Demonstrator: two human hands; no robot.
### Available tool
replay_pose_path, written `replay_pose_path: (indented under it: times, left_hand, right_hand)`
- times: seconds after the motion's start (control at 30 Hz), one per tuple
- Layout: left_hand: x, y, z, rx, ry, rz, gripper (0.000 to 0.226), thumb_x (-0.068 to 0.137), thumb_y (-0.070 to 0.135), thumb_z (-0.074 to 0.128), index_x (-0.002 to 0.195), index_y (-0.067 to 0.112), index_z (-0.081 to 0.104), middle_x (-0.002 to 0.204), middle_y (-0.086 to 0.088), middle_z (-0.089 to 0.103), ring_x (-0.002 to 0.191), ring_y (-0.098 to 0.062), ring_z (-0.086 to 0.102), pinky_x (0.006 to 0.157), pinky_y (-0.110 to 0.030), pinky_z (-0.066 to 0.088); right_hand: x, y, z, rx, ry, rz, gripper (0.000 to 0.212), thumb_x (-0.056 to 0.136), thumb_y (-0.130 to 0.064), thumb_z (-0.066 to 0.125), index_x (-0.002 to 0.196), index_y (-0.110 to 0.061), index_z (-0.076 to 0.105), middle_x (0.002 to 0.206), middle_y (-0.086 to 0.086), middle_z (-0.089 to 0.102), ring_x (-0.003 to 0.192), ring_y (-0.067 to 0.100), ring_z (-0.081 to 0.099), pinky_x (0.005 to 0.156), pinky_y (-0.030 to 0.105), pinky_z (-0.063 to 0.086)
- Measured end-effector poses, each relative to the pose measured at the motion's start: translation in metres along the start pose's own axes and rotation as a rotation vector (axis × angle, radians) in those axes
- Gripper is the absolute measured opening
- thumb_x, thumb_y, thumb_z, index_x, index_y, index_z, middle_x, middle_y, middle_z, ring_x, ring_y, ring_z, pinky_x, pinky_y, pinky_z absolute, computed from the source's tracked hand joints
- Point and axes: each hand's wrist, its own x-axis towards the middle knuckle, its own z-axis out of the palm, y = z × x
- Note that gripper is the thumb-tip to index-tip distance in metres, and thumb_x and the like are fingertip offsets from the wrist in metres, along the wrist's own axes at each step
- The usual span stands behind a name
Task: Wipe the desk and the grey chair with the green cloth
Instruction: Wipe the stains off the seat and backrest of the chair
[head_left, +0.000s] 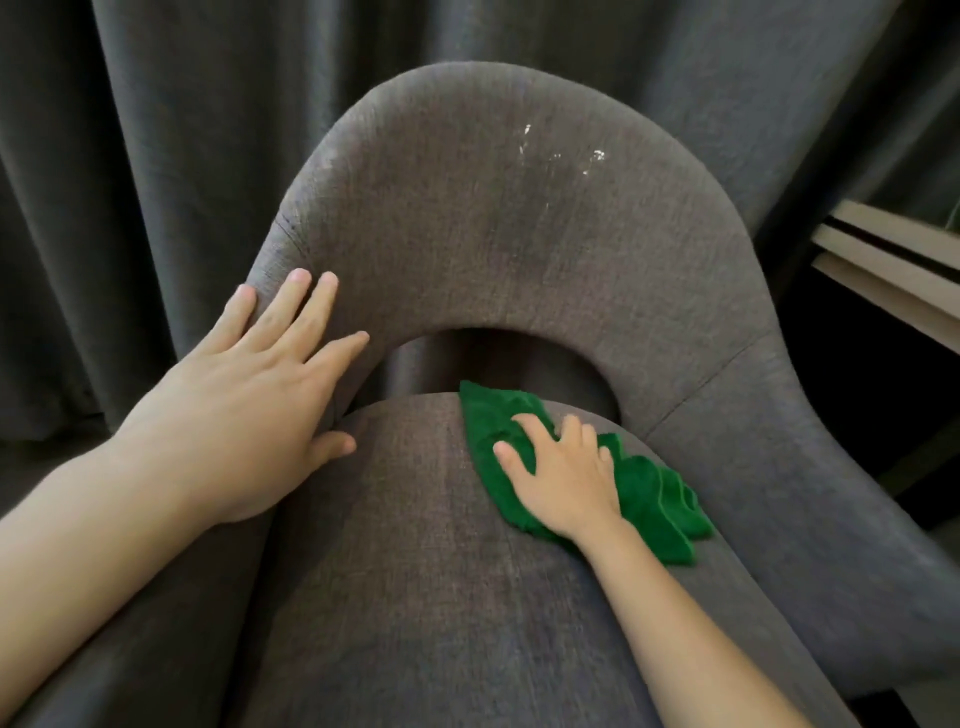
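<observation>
Dark grey curtains (130, 156) hang in folds across the back of the view, behind everything else. At the left, the left hand (249, 410) lies flat on the curved arm of the grey chair (483, 234), where the arm bends up into the backrest. Its fingers (306, 306) are stretched out and slightly spread, pressed against the fabric, holding nothing; the thumb points down toward the seat edge just beside it.

Above and to the right of those fingers rises the rounded backrest, with a few whitish marks (561, 156) scattered on its upper right part. Under the backrest is an arched gap, and the seat cushion swells up in front of it.

Further right, the right hand (566, 478) rests palm down on the green cloth (654, 499), which lies crumpled on the rear part of the seat cushion, just in front of the gap. The right fingers (535, 431) are spread and lightly curled, pressing on the cloth rather than closing round it. Cloth shows beyond the fingertips toward the backrest and to the right of the hand, near the chair's right arm.

At the far right edge, well apart from both hands, pale edges of a bench (893, 260) show.
</observation>
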Motion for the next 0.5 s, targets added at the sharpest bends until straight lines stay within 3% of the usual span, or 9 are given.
replay_pose_path:
  times: [0.13,0.2,0.33,0.4,0.5]
  left_hand:
    - [0.0,0.001,0.0,0.024,0.051,0.028,0.09,0.07,0.059,0.071,0.145,0.015,0.047,0.158,-0.025,0.026,0.148,-0.037,0.019,0.114,-0.057,0.023]
    - [0.001,0.001,0.003,0.028,0.069,0.035,0.09,0.063,0.056,0.078,0.138,0.012,0.056,0.154,-0.027,0.034,0.144,-0.04,0.028,0.11,-0.059,0.028]
    - [0.003,-0.003,0.011,0.008,0.1,0.026,0.095,0.063,0.056,0.079,0.143,0.014,0.05,0.158,-0.025,0.024,0.146,-0.038,0.02,0.112,-0.057,0.025]
    - [0.004,-0.004,0.012,-0.009,0.123,0.002,0.098,0.065,0.056,0.077,0.147,0.016,0.044,0.161,-0.023,0.017,0.148,-0.037,0.015,0.112,-0.055,0.025]
    - [0.008,-0.006,0.011,-0.05,0.161,-0.033,0.1,0.067,0.053,0.077,0.15,0.013,0.037,0.161,-0.023,0.017,0.147,-0.039,0.016,0.108,-0.052,0.026]
  right_hand:
    - [-0.08,-0.015,-0.007,0.06,-0.035,-0.207,0.06,0.089,-0.08,0.017,0.138,-0.049,0.035,0.114,-0.004,0.039,0.114,0.023,0.039,0.094,0.047,0.038]
    - [-0.111,-0.015,-0.009,0.077,-0.046,-0.296,0.059,0.087,-0.082,0.016,0.135,-0.053,0.035,0.108,-0.007,0.034,0.107,0.019,0.039,0.088,0.044,0.04]
    - [-0.1,-0.005,-0.015,0.101,-0.141,-0.347,0.052,0.086,-0.083,0.025,0.132,-0.059,0.027,0.103,-0.01,0.026,0.102,0.015,0.03,0.089,0.039,0.035]
    - [-0.074,0.003,-0.014,0.079,-0.094,-0.338,0.051,0.089,-0.079,0.025,0.134,-0.056,0.03,0.103,-0.01,0.028,0.103,0.016,0.033,0.089,0.039,0.037]
    - [-0.027,0.021,-0.015,-0.004,-0.045,-0.169,0.053,0.094,-0.074,0.023,0.14,-0.05,0.034,0.115,-0.005,0.04,0.115,0.023,0.041,0.094,0.043,0.039]
